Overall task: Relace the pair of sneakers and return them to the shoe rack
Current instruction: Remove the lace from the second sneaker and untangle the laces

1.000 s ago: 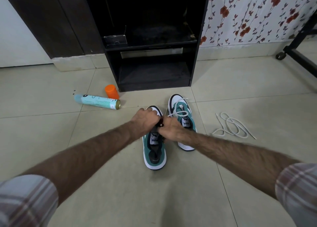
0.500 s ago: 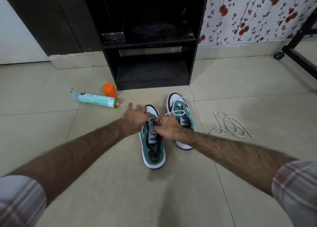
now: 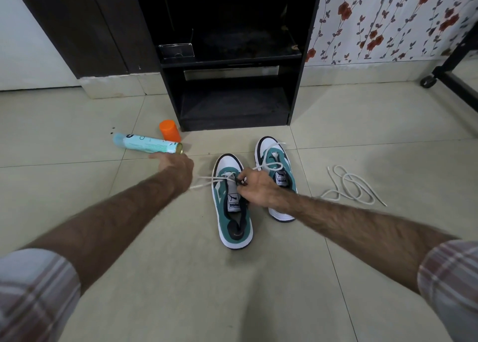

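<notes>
Left hand (image 3: 176, 167): drawn out to the left of the near sneaker, knuckles up, fingers curled under. A white lace strand (image 3: 204, 182) runs taut from the sneaker's eyelets to beneath this hand; the grip itself is hidden under the palm, so whether the hand is clenched on the strand cannot be told.

Right hand (image 3: 254, 186): resting over the throat of the near green-and-white suede sneaker (image 3: 234, 204), fingertips pinched together on the lace at the eyelets beside the tongue.

Second green-and-white sneaker (image 3: 275, 171): standing just right of the first and a little farther forward, sides nearly touching, with a lace looped loosely across its top. The right wrist covers its heel.

Both sneakers stand toe-forward on the beige tiled floor (image 3: 181, 277), a short way in front of the black two-shelf shoe rack (image 3: 297, 83), whose lower shelf lies open and unobstructed.

Loose white shoelace (image 3: 349, 189): coiled on the floor, well apart to the right of the pair.

Teal spray can (image 3: 146, 146): lying on its side just beyond the left hand, with an orange cap (image 3: 169, 130) standing behind it beside the rack's left corner.

Open floor lies on both flanks and toward the person.
</notes>
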